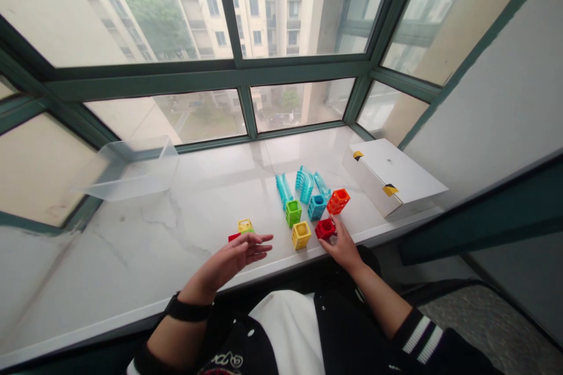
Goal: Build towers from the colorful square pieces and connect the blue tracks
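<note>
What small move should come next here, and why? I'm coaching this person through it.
Probably close the right hand around the red hollow block, since its fingers already touch that block, whereas the left hand hangs open and empty beside the small yellow block.

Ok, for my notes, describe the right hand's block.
On the marble window sill, find the colourful plastic blocks left of the white box. The hollow red block sits at the front, touched by the right hand, unlike the orange block behind it.
</note>
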The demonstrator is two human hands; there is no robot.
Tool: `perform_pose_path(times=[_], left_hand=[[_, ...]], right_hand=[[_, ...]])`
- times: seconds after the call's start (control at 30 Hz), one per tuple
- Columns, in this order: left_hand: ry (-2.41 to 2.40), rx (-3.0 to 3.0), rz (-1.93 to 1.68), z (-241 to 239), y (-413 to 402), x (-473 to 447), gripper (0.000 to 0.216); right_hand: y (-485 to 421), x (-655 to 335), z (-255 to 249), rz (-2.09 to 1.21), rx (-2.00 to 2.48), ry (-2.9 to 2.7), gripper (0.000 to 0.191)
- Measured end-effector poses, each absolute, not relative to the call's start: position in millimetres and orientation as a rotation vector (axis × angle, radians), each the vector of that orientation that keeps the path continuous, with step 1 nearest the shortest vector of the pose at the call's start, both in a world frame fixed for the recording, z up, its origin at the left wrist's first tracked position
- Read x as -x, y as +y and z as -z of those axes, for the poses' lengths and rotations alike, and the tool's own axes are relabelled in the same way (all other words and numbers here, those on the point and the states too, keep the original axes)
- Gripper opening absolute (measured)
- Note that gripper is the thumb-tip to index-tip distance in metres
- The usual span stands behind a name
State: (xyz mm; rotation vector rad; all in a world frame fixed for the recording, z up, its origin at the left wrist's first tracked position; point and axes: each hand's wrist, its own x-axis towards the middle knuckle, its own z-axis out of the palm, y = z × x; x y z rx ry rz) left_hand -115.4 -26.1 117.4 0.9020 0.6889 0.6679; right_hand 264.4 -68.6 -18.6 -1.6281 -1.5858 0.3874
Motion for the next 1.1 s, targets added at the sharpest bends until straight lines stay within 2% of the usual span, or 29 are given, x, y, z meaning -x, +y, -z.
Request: perform_pose_path(times=[0.07, 0.2, 0.33, 0.5, 0.9, 1.03, 1.1], left_hand=[[0.810, -0.831, -0.852, -110.5, -23.0, 140.9, 0.039], [1.027, -0.675, -1.153, -92.9, -22.7, 170.4, 0.038], [1.215, -0.675, -1.260, -73.1, -26.6, 171.4, 0.045], [1.336, -0.911, -1.252, -51.7, -32.3, 164.2, 0.049], [1.441, -1.100, -1.190, -25.2, -27.5, 174.2, 0.046], [1.550, -1.531, -1.117, -12.9, -26.1, 171.6, 0.042], [1.560, -1.808, -1.045, -4.6, -25.2, 167.4, 0.047]], right_hand=[[-69.5, -266.8, 0.9, -0.322, 1.598, -1.576, 0.073], [-55.8, -269.0, -50.2, -0.103, 1.511, -1.555, 0.046], [-21.9, -261.2, -85.2, -0.063, 1.501, -1.671, 0.038], [13.2, -249.0, -80.0, -0.105, 1.619, -1.758, 0.030], [18.5, -253.9, -72.0, -0.172, 1.662, -1.792, 0.030], [18.5, -253.9, -71.9, -0.169, 1.643, -1.804, 0.030], [17.7, -253.7, -72.5, -0.169, 1.635, -1.812, 0.031]])
